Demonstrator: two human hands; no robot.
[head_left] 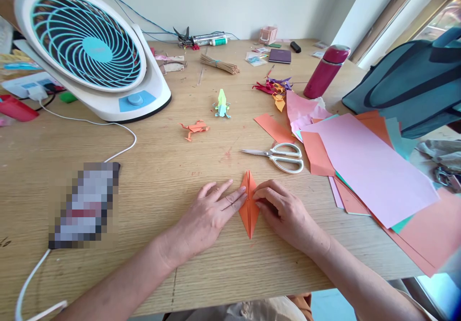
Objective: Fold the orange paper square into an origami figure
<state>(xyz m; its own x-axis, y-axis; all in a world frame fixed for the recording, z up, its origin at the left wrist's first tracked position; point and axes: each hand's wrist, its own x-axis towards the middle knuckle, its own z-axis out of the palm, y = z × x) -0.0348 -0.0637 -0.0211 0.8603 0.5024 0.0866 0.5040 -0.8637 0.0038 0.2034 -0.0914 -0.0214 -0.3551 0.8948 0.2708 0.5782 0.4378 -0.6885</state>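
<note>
A narrow diamond of folded orange paper (249, 215) lies on the wooden table, a slit running down its middle. My left hand (209, 210) is spread, with fingertips resting on the paper's left half. At the right edge of the paper is my right hand (288, 210), thumb and fingers curled together at the side corner. White-handled scissors (275, 156) lie just beyond my right hand. Farther back sit an orange folded figure (196, 129) and a green folded figure (222, 104).
A white fan (144, 83) stands at the back left, a blurred device (84, 205) with a cable below it. Stacked paper sheets (374, 167), a red bottle (326, 73) and a blue-grey bag (406, 76) occupy the right. Sticks (219, 64) lie at the back.
</note>
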